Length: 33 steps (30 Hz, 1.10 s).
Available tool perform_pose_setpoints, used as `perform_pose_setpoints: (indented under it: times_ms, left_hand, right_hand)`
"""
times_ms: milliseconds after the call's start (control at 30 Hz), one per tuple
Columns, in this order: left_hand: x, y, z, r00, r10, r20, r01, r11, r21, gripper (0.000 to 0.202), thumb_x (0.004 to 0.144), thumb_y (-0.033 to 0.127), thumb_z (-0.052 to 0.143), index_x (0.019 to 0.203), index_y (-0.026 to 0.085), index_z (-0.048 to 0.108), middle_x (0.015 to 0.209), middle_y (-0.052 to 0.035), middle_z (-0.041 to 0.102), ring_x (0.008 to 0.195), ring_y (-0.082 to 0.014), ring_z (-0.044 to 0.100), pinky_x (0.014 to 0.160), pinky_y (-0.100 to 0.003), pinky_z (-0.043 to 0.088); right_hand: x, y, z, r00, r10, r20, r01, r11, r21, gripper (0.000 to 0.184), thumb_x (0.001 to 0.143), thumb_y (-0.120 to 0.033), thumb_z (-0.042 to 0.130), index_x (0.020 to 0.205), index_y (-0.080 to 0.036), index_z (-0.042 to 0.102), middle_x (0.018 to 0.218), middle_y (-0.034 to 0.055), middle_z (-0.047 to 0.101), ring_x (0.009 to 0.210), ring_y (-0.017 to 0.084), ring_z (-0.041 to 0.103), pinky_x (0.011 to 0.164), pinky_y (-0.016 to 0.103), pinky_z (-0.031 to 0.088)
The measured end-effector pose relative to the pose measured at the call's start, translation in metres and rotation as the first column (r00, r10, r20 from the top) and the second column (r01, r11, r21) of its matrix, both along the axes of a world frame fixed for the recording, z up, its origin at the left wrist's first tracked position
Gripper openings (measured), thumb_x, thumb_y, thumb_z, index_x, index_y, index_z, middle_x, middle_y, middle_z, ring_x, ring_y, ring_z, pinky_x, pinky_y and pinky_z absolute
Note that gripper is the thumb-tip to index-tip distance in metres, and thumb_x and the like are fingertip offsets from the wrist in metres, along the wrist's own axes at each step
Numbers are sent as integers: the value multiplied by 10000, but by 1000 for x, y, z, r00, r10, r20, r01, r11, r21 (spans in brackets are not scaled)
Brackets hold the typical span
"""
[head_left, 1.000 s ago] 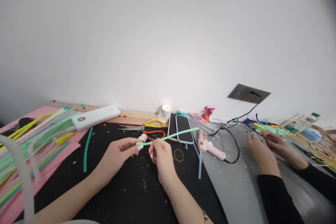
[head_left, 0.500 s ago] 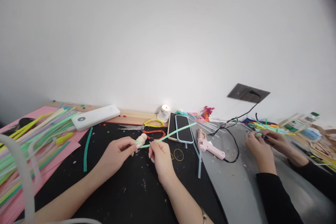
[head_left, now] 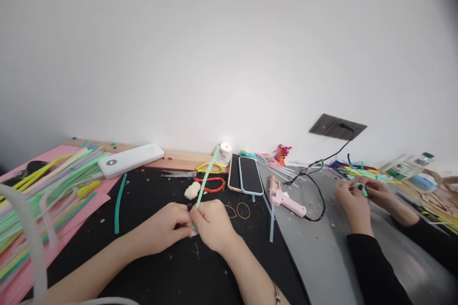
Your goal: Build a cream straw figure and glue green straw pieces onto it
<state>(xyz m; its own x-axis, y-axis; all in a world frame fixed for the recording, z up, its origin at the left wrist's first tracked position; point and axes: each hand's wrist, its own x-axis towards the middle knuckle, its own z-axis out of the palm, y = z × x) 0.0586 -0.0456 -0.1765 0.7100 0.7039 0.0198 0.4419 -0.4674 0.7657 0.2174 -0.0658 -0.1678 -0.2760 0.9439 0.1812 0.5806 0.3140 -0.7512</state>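
A light green pipe cleaner slants up and away from between my hands, its free end near the candle. My right hand is closed on it, thumb and fingers pinching. My left hand meets the right at the fingertips and is closed around the pipe cleaner's lower end, which is mostly hidden there. Just beyond the hands, a cream fuzzy lump lies on the black mat. Scissors with yellow and red handle loops lie behind it.
Pipe cleaners are heaped on pink sheets at left, beside a white device. A candle, two phones and a pink glue gun with a black cord stand or lie beyond. At right, another person's hands hold something green.
My hands have come together and slightly nearer to me. The pipe cleaner has swung from slanting right to standing more upright. The cream lump shows more fully.
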Motion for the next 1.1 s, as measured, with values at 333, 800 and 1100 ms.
perform_pose_setpoints:
  times_ms: [333, 800, 1100]
  left_hand:
    - [3, 3, 9, 902, 347, 258, -305, 933, -190, 203, 796, 358, 557, 779, 171, 635, 685, 18, 543, 579, -126, 513, 552, -225, 414]
    - [-1, 7, 4, 801, 519, 298, -474, 854, -214, 286, 814, 377, 515, 604, 183, 525, 516, 52, 473, 527, -126, 465, 555, -227, 360]
    - [-2, 5, 7, 943, 282, 175, -262, 956, -130, 313, 815, 376, 510, 572, 181, 529, 562, 39, 507, 550, -127, 501, 561, -220, 382]
  right_hand:
    - [1, 7, 11, 911, -263, -317, 234, 964, -130, 454, 868, -366, 417, 448, -203, 473, 414, -14, 416, 431, 115, 400, 443, 252, 252]
    - [-16, 3, -4, 784, -267, -561, 40, 923, -383, 475, 850, -450, 402, 494, -159, 520, 406, -9, 462, 373, 73, 358, 408, 200, 249]
    - [-2, 6, -6, 894, -215, -393, 160, 973, -168, 408, 810, -294, 450, 436, -186, 329, 428, -58, 299, 440, 78, 264, 450, 221, 215]
